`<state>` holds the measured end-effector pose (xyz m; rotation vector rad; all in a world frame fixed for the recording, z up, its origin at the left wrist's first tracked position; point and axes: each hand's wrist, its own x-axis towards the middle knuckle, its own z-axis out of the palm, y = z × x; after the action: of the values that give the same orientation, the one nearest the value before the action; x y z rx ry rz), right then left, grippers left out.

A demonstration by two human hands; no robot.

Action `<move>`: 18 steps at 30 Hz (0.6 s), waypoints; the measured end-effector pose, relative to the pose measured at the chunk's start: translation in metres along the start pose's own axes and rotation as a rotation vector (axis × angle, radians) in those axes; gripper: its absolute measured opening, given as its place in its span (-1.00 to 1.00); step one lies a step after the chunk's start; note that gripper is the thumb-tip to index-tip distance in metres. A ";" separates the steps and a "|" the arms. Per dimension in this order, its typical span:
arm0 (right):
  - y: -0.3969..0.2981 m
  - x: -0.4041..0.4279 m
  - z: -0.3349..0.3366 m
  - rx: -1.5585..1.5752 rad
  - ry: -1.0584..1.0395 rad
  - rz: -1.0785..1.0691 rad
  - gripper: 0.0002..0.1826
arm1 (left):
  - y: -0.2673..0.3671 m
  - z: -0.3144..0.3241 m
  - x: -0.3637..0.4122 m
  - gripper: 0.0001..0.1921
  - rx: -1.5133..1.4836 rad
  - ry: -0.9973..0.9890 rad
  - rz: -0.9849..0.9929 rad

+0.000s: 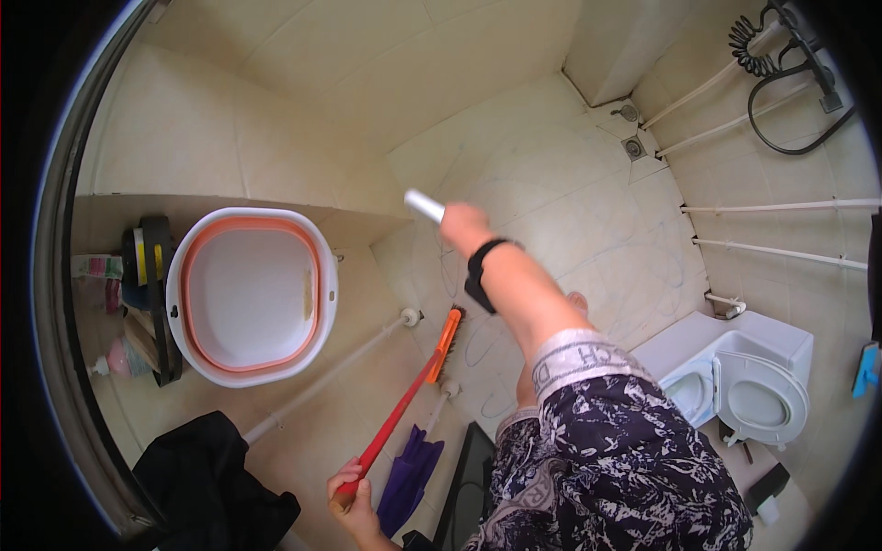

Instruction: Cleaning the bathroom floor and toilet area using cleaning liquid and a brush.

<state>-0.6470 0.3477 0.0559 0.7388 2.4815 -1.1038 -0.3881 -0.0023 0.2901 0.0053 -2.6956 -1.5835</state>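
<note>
My left hand (pixel 357 496) grips the upper end of the red handle of a long floor scrubbing brush (pixel 406 403). Its orange head with dark bristles rests low by the wall, at the floor's edge. Out in front of me, my right hand (pixel 466 226) is closed around a white cylindrical object (pixel 424 205), perhaps a bottle or tube; it is blurred and mostly hidden by the fingers. A black band (pixel 482 275) circles that wrist. Below the outstretched arm, thin bluish looping streaks mark the pale tiled floor (pixel 544 172).
A collapsible white and coral basin (pixel 251 296) hangs at left beside a black rack (pixel 162 303) with bottles. Black cloth (pixel 213 482) and a folded purple umbrella (pixel 411 482) are near my left hand. At right are a toilet (pixel 758 399), wall pipes (pixel 778 206) and a floor drain (pixel 633 148).
</note>
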 end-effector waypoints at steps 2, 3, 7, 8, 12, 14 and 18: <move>0.008 0.030 -0.054 0.084 0.141 0.103 -0.69 | 0.001 0.003 0.004 -0.80 -0.006 0.000 0.018; 0.016 0.039 -0.081 0.133 0.204 0.139 -0.68 | 0.002 0.006 0.005 -0.80 -0.002 0.008 0.011; 0.088 0.047 -0.169 0.231 0.363 0.301 -0.66 | 0.007 0.016 0.019 -0.80 -0.010 -0.025 0.036; 0.111 0.041 -0.183 0.213 0.413 0.326 -0.66 | 0.008 0.018 0.023 -0.80 -0.019 -0.031 0.036; 0.219 0.004 -0.207 0.199 0.453 0.504 -0.58 | 0.013 0.029 0.036 -0.81 -0.031 -0.097 0.070; 0.287 -0.020 -0.197 0.255 0.468 0.541 -0.58 | 0.017 0.039 0.044 -0.81 -0.051 -0.133 0.079; 0.390 -0.104 -0.140 0.882 0.641 0.385 -0.67 | 0.033 0.055 0.055 -0.81 -0.022 -0.232 0.126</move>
<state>-0.3494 0.6410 -0.0323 1.9728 2.0038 -2.0374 -0.4434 0.0612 0.2923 -0.3634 -2.7782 -1.6701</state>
